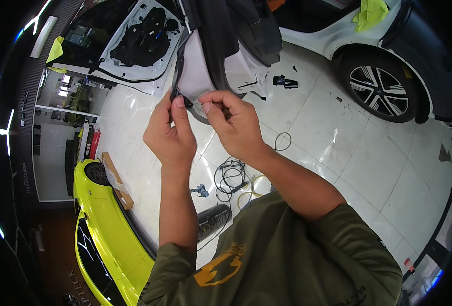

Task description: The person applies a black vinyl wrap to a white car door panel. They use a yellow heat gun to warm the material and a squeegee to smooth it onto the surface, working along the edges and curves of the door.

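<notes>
In front of me stands a light grey and black car panel (194,64), its lower end right at my fingers. Along its left side runs a dark edge strip (177,76). My left hand (171,136) is closed, thumb and fingers pinching the lower end of that strip, where a small black piece shows beside the thumb. Close by on the right, my right hand (234,126) is closed too, thumb pressed against a curled index finger. Whatever sits in that pinch is too small to make out.
A white car door (139,71) with bare inner metal hangs at upper left. To the right is a white car's wheel (379,92). Coiled cables (231,176) and a dark cylinder (214,222) lie on the tiled floor. A yellow-green car (108,219) stands at lower left.
</notes>
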The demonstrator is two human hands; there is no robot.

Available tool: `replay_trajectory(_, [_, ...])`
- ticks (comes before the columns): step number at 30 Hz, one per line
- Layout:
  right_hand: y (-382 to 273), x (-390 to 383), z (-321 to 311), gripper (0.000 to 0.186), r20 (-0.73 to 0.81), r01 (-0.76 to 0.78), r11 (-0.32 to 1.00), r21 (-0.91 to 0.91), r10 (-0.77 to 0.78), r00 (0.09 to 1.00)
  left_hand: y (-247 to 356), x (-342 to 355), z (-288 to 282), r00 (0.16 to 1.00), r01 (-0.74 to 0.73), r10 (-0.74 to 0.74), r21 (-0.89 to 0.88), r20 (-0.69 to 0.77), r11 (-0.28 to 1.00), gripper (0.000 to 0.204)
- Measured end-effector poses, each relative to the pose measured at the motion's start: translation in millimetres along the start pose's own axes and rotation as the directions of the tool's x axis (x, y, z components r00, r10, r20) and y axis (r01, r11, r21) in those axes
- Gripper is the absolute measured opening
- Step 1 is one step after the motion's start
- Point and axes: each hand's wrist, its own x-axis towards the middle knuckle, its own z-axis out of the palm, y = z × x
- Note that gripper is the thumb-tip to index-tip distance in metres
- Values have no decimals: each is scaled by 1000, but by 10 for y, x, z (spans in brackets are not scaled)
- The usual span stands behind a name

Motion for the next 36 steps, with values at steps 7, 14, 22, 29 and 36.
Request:
replay_trajectory(7, [-147, 63, -32, 17, 98, 5, 998, -58, 0, 995, -168, -38, -104, 972, 216, -137, -508, 188, 834, 31])
replay_trajectory(14, [-185, 185, 38, 16, 107, 1, 998, -64, 6, 994, -146, -51, -39, 976, 210, -159, -440, 151, 873, 31])
replay_trajectory(22, [255, -94, -606, 17, 40, -196, 962, -189, 207, 977, -318, -42, -88, 951, -135, 123, 24, 284, 990, 14])
replay_trajectory(29, [812, -797, -873, 18, 55, -416, 854, -311, 453, 890, -309, -34, -66, 910, -301, 213, 213, 355, 930, 13])
replay_trajectory(36, [783, -851, -847, 19, 170, -308, 858, -410, 404, 899, -325, 23, -136, 861, -378, 203, 320, 466, 869, 15])
